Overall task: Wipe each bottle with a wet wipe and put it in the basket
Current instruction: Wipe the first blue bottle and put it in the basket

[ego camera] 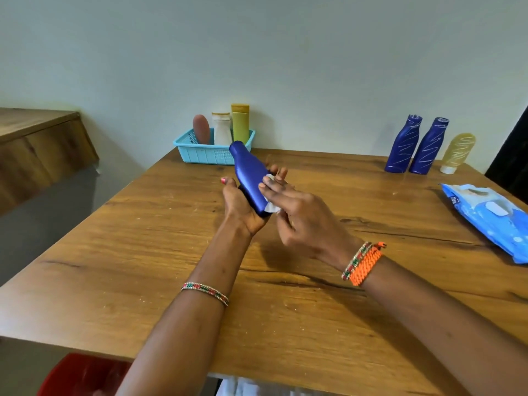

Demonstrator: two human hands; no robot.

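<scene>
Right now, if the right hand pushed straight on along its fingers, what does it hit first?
The right hand already presses a white wet wipe against the glossy blue plastic bottle held by the left hand; that bottle comes first.

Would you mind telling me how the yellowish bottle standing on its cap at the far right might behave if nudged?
The yellowish bottle probably tips easily: it stands on a narrow white cap. Its rounded body would likely roll afterwards.

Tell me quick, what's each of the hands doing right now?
Left hand: grips the blue bottle from below.
Right hand: presses a white wet wipe against the bottle.
</scene>
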